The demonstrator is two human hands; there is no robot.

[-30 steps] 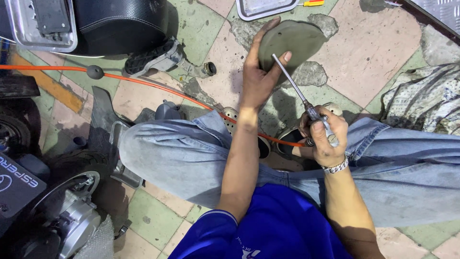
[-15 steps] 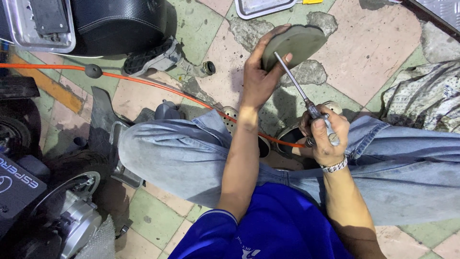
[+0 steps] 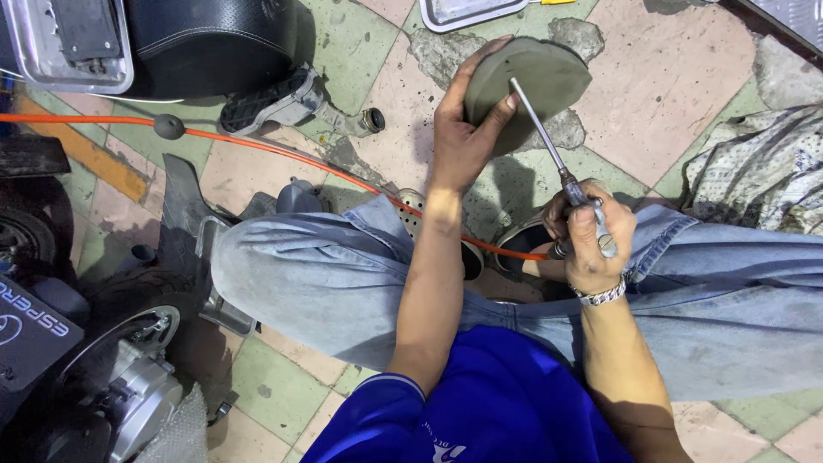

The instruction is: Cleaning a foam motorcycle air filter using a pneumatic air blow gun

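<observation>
My left hand (image 3: 459,137) grips a round, flat grey-green disc-shaped part (image 3: 531,81), holding it up by its left edge with the thumb across its face. My right hand (image 3: 591,236) is closed around the handle of a metal air blow gun (image 3: 561,171), whose thin straight nozzle points up and left, with its tip touching the disc's face. An orange air hose (image 3: 283,150) runs from the gun across the tiled floor to the left. Both forearms pass over my knees in light blue jeans.
A scooter rear wheel and engine (image 3: 111,360) sit at the lower left, a black seat (image 3: 197,43) and a metal tray (image 3: 69,43) at the upper left. A footpeg (image 3: 283,103) lies near the hose. A dirty cloth (image 3: 763,171) is at the right, another tray (image 3: 467,13) at the top.
The disc has been turned slightly in my left hand, showing more of its round face. The nozzle tip stays on it. My right hand has barely moved.
</observation>
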